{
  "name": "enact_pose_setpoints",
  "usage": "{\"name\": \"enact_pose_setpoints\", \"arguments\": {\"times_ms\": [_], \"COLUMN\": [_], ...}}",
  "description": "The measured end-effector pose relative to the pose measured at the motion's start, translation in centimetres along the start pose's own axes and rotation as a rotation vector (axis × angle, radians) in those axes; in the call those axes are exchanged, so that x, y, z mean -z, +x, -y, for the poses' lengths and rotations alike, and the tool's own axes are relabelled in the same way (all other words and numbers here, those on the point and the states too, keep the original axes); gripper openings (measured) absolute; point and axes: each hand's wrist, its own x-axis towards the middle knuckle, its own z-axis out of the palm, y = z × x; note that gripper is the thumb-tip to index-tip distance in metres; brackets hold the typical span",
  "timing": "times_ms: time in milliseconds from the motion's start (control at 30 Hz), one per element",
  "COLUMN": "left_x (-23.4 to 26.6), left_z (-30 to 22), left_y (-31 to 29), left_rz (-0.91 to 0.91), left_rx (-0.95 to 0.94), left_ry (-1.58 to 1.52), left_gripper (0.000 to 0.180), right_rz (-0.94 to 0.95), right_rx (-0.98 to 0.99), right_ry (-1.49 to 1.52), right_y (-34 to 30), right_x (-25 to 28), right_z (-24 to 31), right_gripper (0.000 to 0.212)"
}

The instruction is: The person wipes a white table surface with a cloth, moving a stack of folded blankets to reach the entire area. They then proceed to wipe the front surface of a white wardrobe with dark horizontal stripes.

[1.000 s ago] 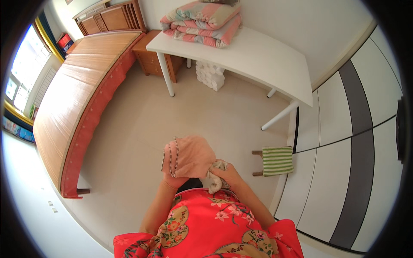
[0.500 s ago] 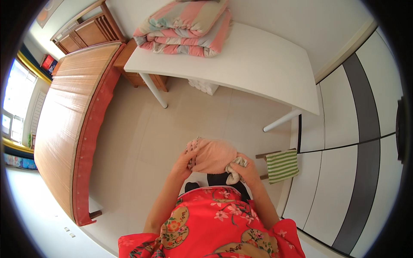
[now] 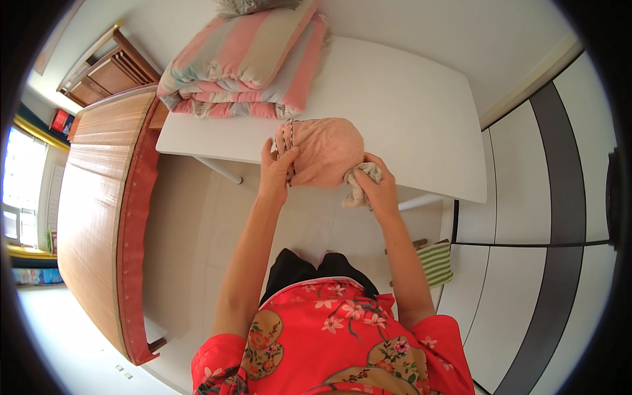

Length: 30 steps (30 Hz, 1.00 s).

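Between my hands, over the near edge of the white table [image 3: 401,108], a rounded pink fuzzy cloth [image 3: 327,153] is held up. Dark braided trim runs along its left side. My left hand [image 3: 278,168] grips that trimmed side, thumb on top and fingers behind. At the lower right corner of the pink cloth, my right hand [image 3: 378,184] is closed on a crumpled cream-grey cloth [image 3: 357,189]. Its fingers also reach the edge of the pink cloth. Whether the two cloths are joined I cannot tell.
A folded striped quilt [image 3: 243,66] lies on the table's left part, a grey fringed item [image 3: 253,6] on top. A bed with a woven mat [image 3: 99,204] stands to the left. Below right is a stool with a green-striped cover [image 3: 434,263]; white cabinets [image 3: 513,283] line the right.
Both hands have risen and reached forward with the cloths, from above the floor to the table's near edge. The pink cloth now looks broader and rounder. My view has shifted too.
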Motion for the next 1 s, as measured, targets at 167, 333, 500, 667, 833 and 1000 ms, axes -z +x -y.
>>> {"name": "enact_pose_setpoints", "arguments": {"times_ms": [167, 333, 500, 667, 833, 1000], "left_x": [3.1, -1.2, -5.3, -3.8, -5.0, -7.3], "left_z": [7.7, 10.4, 10.7, 11.2, 11.1, 11.5], "left_y": [4.9, 5.9, 8.7, 10.8, 12.8, 17.3], "left_rz": [-0.264, 0.152, 0.321, 0.397, 0.331, 0.151], "left_rx": [-0.287, -0.682, -0.709, -0.784, -0.76, -0.795], "left_ry": [0.823, 1.122, 1.317, 1.5, 1.55, 1.546], "left_gripper": [0.06, 0.051, 0.054, 0.058, 0.06, 0.06], "right_rz": [-0.141, -0.328, -0.476, -0.408, -0.451, -0.451], "right_rx": [-0.223, -0.037, 0.194, 0.188, 0.192, 0.225], "right_ry": [-0.213, -0.55, -1.017, -1.149, -1.096, -1.092], "right_y": [2.3, 8.1, 14.7, 14.6, 14.5, 14.7], "right_x": [1.2, 2.5, 3.2, 2.3, 2.3, 2.4], "right_z": [-7.2, -6.2, -9.4, -10.9, -11.4, -12.0], "right_gripper": [0.041, 0.032, 0.031, 0.036, 0.036, 0.035]}}
